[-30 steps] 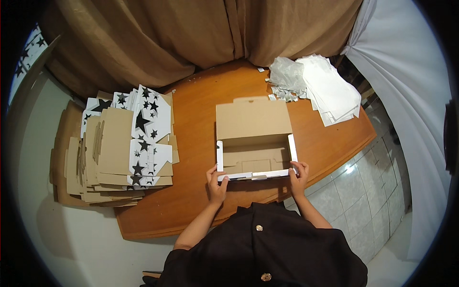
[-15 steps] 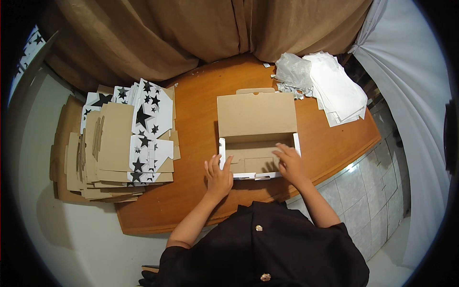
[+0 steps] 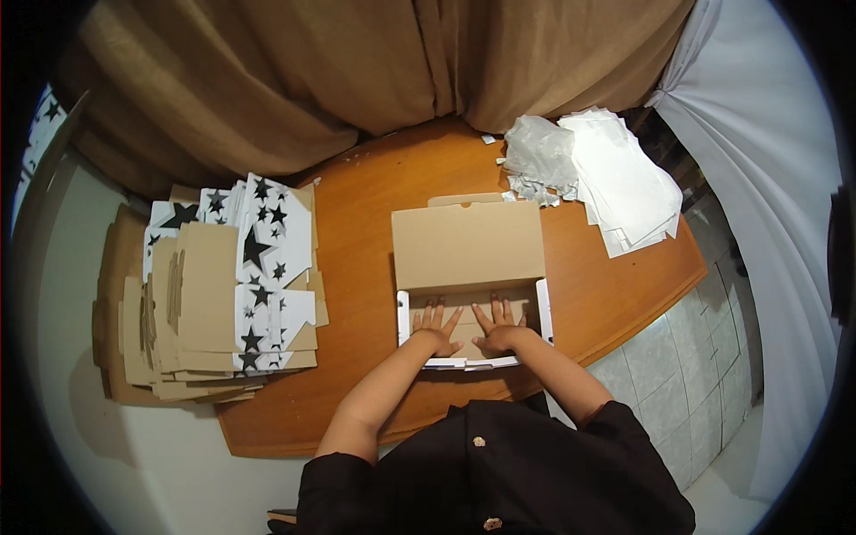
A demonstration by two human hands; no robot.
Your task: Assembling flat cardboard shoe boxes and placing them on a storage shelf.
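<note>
A cardboard box, brown inside and white along its outer edges, stands on the wooden table with its lid raised at the far side. My left hand lies inside it, fingers spread over the bottom panel near the left. Beside it, my right hand rests inside too, fingers fanned out and pointing to the far wall. The two thumbs come close to each other near the box's front wall. Neither hand grips anything. Parts of the box bottom are hidden under my palms.
Several flattened cardboard boxes, some white with black stars, are stacked at the left. At the back right lie a crumpled clear plastic bag and white paper sheets. Brown curtains hang behind the wooden table.
Both hands have moved from the box's edges into its inside and now lie flat on the bottom. The whole view has shifted slightly.
</note>
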